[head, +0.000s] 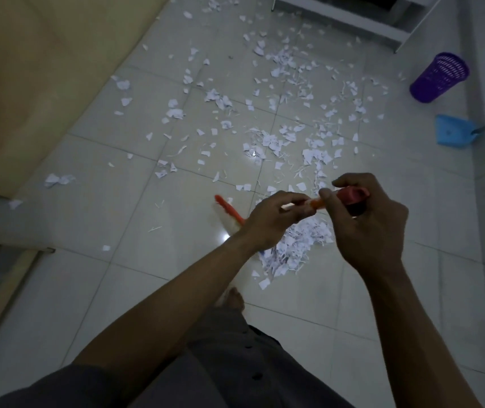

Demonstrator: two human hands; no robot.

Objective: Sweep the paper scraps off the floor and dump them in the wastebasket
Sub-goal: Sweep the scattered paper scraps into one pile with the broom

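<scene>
Paper scraps (279, 142) lie strewn over the tiled floor (117, 275), with a denser pile (297, 245) beneath the hands.
Both hands curl around the broom (229, 212): the left hand (270, 219) on the orange handle, the right hand (373, 225) at its red top end. The purple wastebasket (438, 78) stands well apart at the right, a blue dustpan (453, 131) near it.
</scene>
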